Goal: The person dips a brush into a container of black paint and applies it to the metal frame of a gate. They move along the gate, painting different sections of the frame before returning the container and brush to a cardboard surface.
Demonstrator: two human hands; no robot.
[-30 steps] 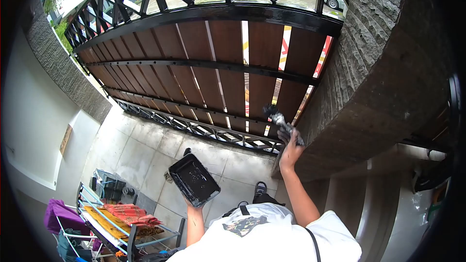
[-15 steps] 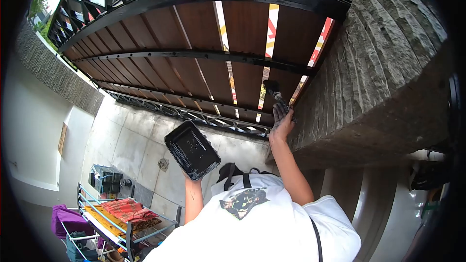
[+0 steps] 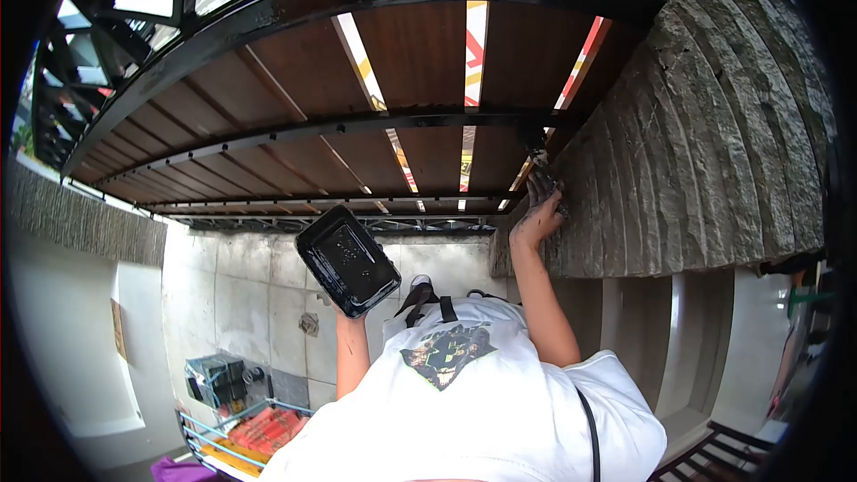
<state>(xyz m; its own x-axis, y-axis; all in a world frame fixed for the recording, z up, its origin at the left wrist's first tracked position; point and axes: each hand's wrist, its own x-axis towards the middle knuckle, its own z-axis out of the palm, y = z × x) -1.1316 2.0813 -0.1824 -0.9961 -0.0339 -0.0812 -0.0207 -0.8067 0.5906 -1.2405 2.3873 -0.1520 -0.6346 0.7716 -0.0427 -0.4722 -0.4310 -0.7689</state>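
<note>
My left hand [image 3: 343,313] is closed on a black plastic tray [image 3: 348,261], mostly hidden beneath it. The tray is tilted toward me, with wet black paint and drops across its inside. In my right hand [image 3: 539,214], whose fingers are smeared black, is a paintbrush [image 3: 539,157] with dark bristles pointing up. The bristles are at the right end of the black middle rail [image 3: 428,118] of a gate with brown slats [image 3: 414,58]; contact is hard to make out against the dark slat.
A rough grey stone wall [image 3: 678,143] rises close to my right arm. Behind the left arm are a drying rack [image 3: 203,433] with a red cloth [image 3: 268,429] and a dark crate [image 3: 215,378] on the pale tiled floor [image 3: 241,303]. Steps [image 3: 638,339] lie at right.
My right hand has moved up and slightly right, bringing the brush from a lower slat gap to the middle rail's right end. My view has shifted; the tray stays held.
</note>
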